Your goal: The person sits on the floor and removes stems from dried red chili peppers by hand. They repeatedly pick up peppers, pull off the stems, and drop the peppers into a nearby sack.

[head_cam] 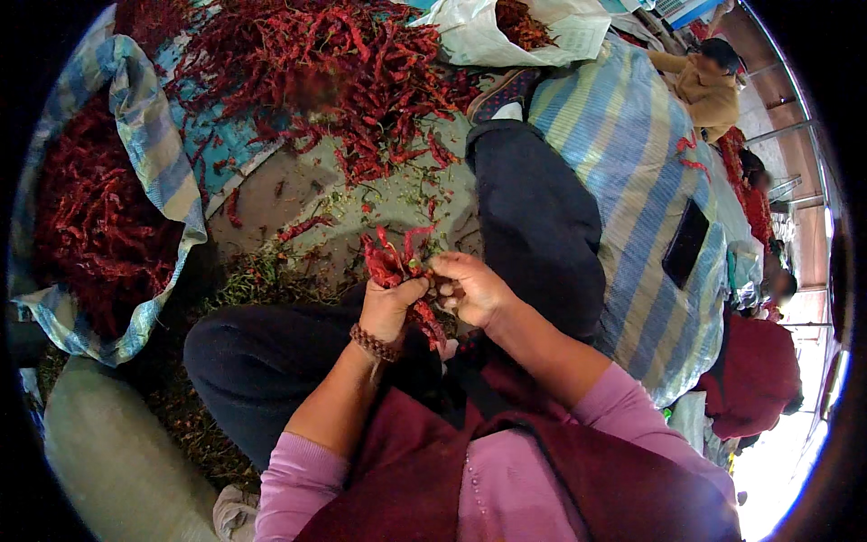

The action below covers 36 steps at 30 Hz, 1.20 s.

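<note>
My left hand (386,308) grips a bunch of dried red chilli peppers (384,263) above my crossed legs. Some peppers rise past the thumb, and others (427,324) hang below the fist. Close against it, my right hand (472,288) has its thumb and forefinger pinched at a greenish chilli stem (416,265). The other fingers of that hand are curled, and the fingertips partly hide the stem. Just beyond my hands, loose stems and pale seeds (379,196) litter a light sheet on the floor.
A large heap of dried chillies (325,81) spreads ahead. At left stands an open striped sack (152,135) full of chillies. A white sack (454,30) lies at the top. On my right, a bulging striped sack (609,196) bears a phone (685,242). Several people sit farther right.
</note>
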Each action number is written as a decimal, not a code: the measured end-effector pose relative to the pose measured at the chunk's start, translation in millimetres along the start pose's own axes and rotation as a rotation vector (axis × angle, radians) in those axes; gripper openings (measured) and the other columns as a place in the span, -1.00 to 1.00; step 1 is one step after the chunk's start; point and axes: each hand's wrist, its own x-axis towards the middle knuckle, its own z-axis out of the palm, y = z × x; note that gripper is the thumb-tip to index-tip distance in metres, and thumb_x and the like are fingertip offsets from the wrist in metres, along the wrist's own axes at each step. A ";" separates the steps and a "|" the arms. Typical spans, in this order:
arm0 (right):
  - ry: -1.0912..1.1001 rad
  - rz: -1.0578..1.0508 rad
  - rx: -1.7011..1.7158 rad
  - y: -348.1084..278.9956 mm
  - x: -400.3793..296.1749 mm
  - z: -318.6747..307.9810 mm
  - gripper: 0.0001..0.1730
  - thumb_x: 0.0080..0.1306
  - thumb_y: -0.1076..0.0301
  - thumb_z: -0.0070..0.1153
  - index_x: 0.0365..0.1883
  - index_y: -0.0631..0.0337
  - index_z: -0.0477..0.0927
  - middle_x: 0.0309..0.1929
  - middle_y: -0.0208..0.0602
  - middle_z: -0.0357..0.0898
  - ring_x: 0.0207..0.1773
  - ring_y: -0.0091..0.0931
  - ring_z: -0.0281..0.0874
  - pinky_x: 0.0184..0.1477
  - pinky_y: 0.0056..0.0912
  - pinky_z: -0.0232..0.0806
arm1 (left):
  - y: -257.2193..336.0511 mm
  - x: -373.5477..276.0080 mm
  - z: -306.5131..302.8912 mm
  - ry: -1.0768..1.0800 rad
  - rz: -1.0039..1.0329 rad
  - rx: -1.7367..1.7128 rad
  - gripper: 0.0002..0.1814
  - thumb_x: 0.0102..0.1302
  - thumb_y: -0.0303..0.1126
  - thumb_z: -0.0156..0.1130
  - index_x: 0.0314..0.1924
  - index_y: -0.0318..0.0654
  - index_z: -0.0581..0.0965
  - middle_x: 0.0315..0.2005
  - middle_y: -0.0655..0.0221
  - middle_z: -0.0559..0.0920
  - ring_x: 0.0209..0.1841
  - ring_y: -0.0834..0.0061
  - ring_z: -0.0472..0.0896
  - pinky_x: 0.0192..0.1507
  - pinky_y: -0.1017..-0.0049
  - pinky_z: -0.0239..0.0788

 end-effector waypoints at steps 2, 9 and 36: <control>0.059 -0.115 0.056 -2.3 -5.1 -0.8 -0.89 0.22 0.32 0.08 -0.35 0.10 0.44 -0.50 -0.55 0.36 -0.54 -0.66 0.23 -0.51 -0.57 0.13 | 2.9 -1.9 -0.1 -0.073 -0.086 -0.118 -0.76 0.09 -0.61 0.18 -0.20 -0.24 0.51 -0.36 0.51 0.57 -0.35 0.63 0.51 -0.25 0.57 0.35; -0.017 -0.639 -0.644 -13.0 -35.2 15.1 -0.80 0.26 0.36 -0.03 -0.22 0.31 0.43 -0.43 -0.39 0.45 -0.46 -0.69 0.38 -0.43 -0.57 0.27 | -1.1 1.8 -2.2 -0.010 -0.033 0.067 -0.81 0.11 -0.55 0.23 -0.23 -0.20 0.53 -0.39 0.56 0.57 -0.34 0.68 0.51 -0.25 0.59 0.36; -0.450 -0.157 -1.019 -22.4 -49.1 5.9 -0.86 0.12 0.37 0.12 -0.42 0.25 0.51 -0.48 -0.47 0.49 -0.41 -0.67 0.38 -0.32 -0.56 0.30 | -2.6 11.4 -21.0 0.134 0.127 0.387 -0.57 0.09 -0.51 0.23 0.01 -0.28 0.40 -0.24 0.41 0.55 -0.25 0.56 0.47 -0.18 0.49 0.34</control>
